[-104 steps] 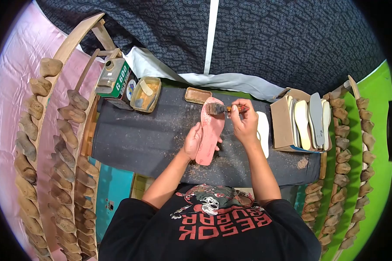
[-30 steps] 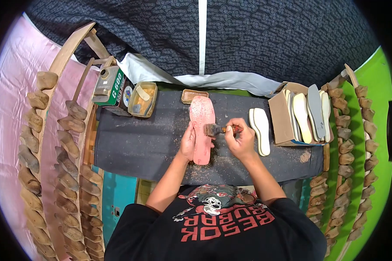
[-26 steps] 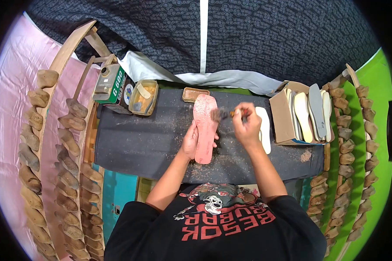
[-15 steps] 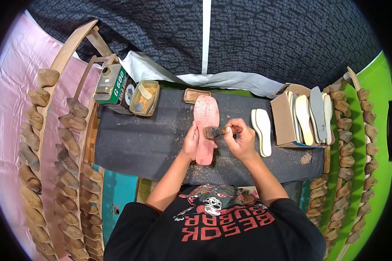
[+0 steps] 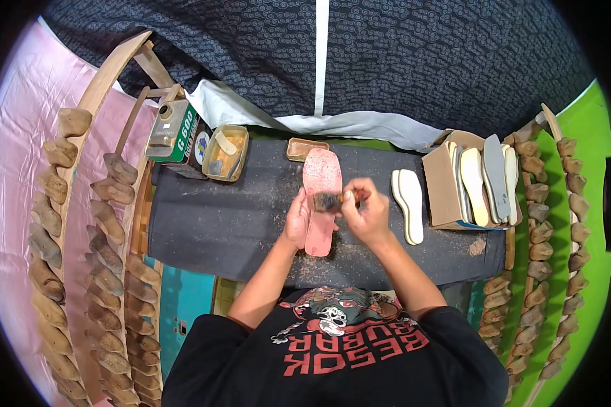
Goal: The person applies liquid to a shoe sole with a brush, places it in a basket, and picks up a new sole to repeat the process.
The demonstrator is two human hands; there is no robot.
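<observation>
The person leans over a dark cloth-covered workbench (image 5: 217,224), and nearest its front edge the left hand (image 5: 297,218) presses flat against the left side of a pink sole (image 5: 321,200), apparently to pin it so it cannot slide under the strokes. The sole lies lengthwise at the middle of the bench, heel toward the front edge and toe toward the back edge, face up so its whole surface is reachable. The right hand (image 5: 364,210) is closed tight around the handle of a brush (image 5: 329,201), whose bristles sit on the sole's mid part; the short grip near the bristles likely gives firmer control. Crumbs and dust scatter over the cloth around the sole. Toward the right edge a pair of white soles (image 5: 407,203) lies within easy reach, and beyond them an open cardboard box (image 5: 441,186) holds more soles on edge. At the back left corner stand a green tin (image 5: 176,132) and an open tray of glue (image 5: 225,152), with a small brown dish (image 5: 307,149) at the back edge just past the sole's toe. Racks of wooden lasts (image 5: 108,224) flank the bench on both sides.
</observation>
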